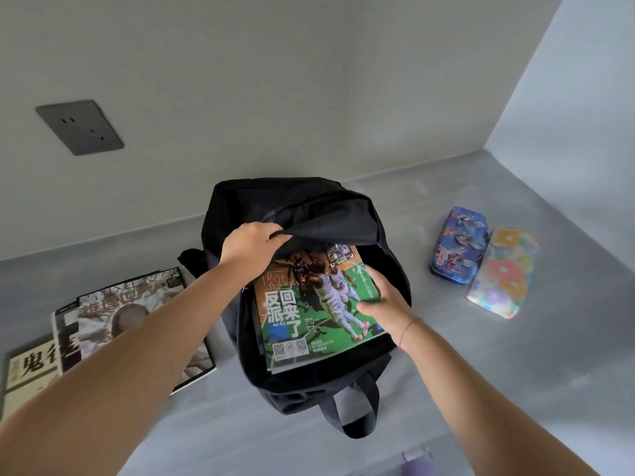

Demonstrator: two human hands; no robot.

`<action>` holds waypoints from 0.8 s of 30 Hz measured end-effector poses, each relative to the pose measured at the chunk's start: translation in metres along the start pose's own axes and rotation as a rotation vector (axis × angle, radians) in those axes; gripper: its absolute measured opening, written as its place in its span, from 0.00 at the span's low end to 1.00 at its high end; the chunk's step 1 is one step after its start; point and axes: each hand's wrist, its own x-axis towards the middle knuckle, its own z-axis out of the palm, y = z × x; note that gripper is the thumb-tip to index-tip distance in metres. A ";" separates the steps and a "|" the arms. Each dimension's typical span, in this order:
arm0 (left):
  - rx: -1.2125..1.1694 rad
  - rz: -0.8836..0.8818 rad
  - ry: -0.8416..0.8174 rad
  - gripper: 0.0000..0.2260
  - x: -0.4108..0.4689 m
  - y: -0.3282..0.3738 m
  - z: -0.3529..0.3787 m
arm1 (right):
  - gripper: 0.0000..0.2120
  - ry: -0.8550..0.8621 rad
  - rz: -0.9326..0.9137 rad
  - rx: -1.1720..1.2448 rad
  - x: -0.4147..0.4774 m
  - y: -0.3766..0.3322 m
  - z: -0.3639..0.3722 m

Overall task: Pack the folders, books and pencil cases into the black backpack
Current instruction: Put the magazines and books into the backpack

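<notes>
Your left hand point(256, 243) curled round the flap of the black backpack point(292, 197), your right hand point(386, 300) gripping the basketball magazine point(302, 314) half inside its mouth, blue pencil case point(458, 245) and floral pencil case point(503, 273) on the worktop point(515, 355) right, stack of books point(137, 321) left.

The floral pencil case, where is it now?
In the head view the floral pencil case lies on the grey table, right of the black backpack, beside the blue pencil case.
</notes>
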 end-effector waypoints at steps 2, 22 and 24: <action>0.005 0.006 0.005 0.13 0.000 0.000 -0.002 | 0.36 0.014 -0.014 -0.034 0.017 -0.013 0.005; -0.068 -0.078 0.005 0.11 0.002 -0.013 0.013 | 0.23 0.393 0.186 -0.158 0.039 -0.003 0.031; -0.073 -0.080 0.004 0.11 0.002 -0.014 0.013 | 0.21 0.448 0.187 -0.088 0.048 -0.008 0.028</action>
